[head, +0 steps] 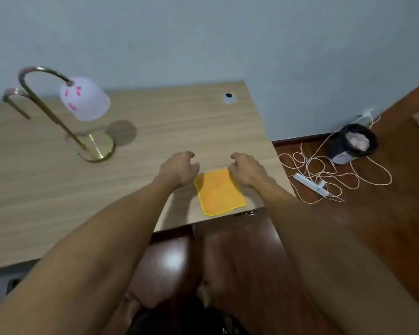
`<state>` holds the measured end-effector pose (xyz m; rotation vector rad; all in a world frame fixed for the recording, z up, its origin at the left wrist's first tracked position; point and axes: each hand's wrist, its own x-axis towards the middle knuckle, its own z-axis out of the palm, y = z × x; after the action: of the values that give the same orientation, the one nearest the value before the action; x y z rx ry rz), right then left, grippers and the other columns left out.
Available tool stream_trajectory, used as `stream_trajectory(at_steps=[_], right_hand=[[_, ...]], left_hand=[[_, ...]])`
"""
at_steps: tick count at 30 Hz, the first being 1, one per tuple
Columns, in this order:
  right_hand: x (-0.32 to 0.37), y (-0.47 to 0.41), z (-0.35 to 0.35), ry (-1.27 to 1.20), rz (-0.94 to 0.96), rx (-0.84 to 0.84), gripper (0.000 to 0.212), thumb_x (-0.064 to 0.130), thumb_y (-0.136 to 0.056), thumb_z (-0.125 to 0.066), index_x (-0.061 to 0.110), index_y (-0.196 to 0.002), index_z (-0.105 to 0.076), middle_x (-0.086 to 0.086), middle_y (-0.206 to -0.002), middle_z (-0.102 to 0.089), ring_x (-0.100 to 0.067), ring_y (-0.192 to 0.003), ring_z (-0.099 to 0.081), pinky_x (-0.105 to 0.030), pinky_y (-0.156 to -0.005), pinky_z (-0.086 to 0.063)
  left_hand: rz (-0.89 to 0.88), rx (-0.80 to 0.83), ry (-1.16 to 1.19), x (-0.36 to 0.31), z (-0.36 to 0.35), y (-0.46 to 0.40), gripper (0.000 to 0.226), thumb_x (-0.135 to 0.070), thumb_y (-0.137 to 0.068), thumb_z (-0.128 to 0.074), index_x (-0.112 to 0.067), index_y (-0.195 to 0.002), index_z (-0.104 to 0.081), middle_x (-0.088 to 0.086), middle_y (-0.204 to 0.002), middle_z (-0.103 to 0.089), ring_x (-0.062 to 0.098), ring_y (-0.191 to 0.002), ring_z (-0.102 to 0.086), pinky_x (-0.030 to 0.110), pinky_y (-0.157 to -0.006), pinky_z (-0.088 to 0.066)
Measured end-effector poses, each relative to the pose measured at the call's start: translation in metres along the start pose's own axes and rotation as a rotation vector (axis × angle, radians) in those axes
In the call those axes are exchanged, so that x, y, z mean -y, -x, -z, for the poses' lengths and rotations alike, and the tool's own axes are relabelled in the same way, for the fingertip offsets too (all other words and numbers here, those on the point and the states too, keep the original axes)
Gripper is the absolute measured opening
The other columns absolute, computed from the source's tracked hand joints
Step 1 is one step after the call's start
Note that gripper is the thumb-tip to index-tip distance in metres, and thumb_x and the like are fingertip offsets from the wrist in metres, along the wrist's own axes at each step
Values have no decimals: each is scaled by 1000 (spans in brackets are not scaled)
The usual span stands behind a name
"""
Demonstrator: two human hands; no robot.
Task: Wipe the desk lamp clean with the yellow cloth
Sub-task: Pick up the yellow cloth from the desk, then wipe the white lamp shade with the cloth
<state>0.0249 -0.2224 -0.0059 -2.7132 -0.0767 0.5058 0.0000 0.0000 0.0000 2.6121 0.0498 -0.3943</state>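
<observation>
yellow cloth (219, 191): lying flat, folded to a rectangle, lower centre of frame, close to the near edge of the wooden desk (179, 126); nothing lifted yet.
left hand (179, 169): hovers at the cloth's upper-left corner, fingers curled loosely, apart, clamped on nothing; contact with the cloth not clear.
right hand (246, 169): over the cloth's upper-right corner, fingers bent downward, apart, no closed grip visible; may be touching the edge.
desk lamp (82, 112): upper left of frame, well apart from the cloth; brass arched neck, round brass base (98, 148), frosted shade with pink marks (85, 99) hanging down.
step: likely picking up the cloth, wiping not begun.
how to do it well: pinch both far corners fully, lift clear, bunch the cloth in one hand; steady the base with the other hand, since the tall neck looks tippy.
floor, right of frame: tangled white cable (324, 170), black bin (354, 143); not involved.
</observation>
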Motion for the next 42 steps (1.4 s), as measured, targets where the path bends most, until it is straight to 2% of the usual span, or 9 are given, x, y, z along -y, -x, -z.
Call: stream_trajectory(at_steps=[4,9,16,20,24,28,32,38,42], right_hand=[[-15,-12,-23,57,73,62,44,25,-99,-52,10,-140,-49,-16,-140,-54,-39,-126,-52,-49,-97,-50],[-31,-34,-46,53,167,121,55,13,-97,-55,12,-150,-40,-10,-156,-42,-33,-144,-34,-49,-114,-38],[-35,-42,-62,138,230,-15,30,15,-82,-65,19,-112,-66,-14,-112,-59,-37,-108,-49,-41,-88,-42],[-34,-40,-46,-126,174,95,19,5,-74,-66,13,-91,-65,-6,-93,-58,-27,-90,-52,-36,-75,-44],[-22,-35,-21,-415,128,220,20,0,-77,-77,13,-83,-64,-7,-81,-59,-18,-75,-52,-31,-66,-42],[11,-35,10,-495,156,283,27,4,-80,-81,12,-64,-60,-5,-60,-52,-17,-57,-49,-31,-60,-43],[54,-33,47,-553,230,309,24,20,-82,-81,8,-70,-65,-17,-65,-57,-24,-59,-53,-34,-60,-45],[134,-23,87,-586,287,365,7,17,-80,-79,13,-84,-75,-4,-82,-72,-20,-83,-68,-35,-81,-56],[189,-9,92,-654,278,378,41,28,-70,-89,17,-107,-74,-3,-102,-79,-20,-95,-75,-35,-84,-59]], left_hand=[[67,50,27,6,-33,0,50,-43,-97,-49,-19,-141,-54,12,-141,-59,33,-130,-54,42,-101,-48],[59,52,68,12,-65,-7,49,-35,-90,-63,-20,-136,-58,11,-135,-64,34,-126,-57,44,-99,-50],[88,-17,60,11,-92,-14,38,-32,-80,-71,-21,-116,-70,15,-113,-65,38,-109,-59,45,-89,-52],[184,-36,344,9,-85,-14,13,-21,-73,-77,-19,-81,-67,11,-98,-72,29,-93,-66,42,-81,-55],[242,40,747,7,-48,-12,19,-8,-74,-83,-9,-86,-67,10,-79,-66,21,-72,-58,36,-71,-47],[179,31,823,10,8,-9,14,-7,-83,-77,0,-92,-69,9,-74,-61,21,-73,-55,36,-72,-45],[125,-58,771,20,68,-5,27,-20,-90,-73,5,-92,-65,12,-81,-50,22,-78,-45,37,-72,-37],[-5,-138,733,26,149,8,33,-26,-97,-62,7,-94,-65,11,-84,-55,19,-78,-47,32,-69,-37],[-137,-82,725,30,198,20,19,-27,-94,-67,-11,-85,-62,4,-73,-50,16,-70,-44,28,-61,-35]])
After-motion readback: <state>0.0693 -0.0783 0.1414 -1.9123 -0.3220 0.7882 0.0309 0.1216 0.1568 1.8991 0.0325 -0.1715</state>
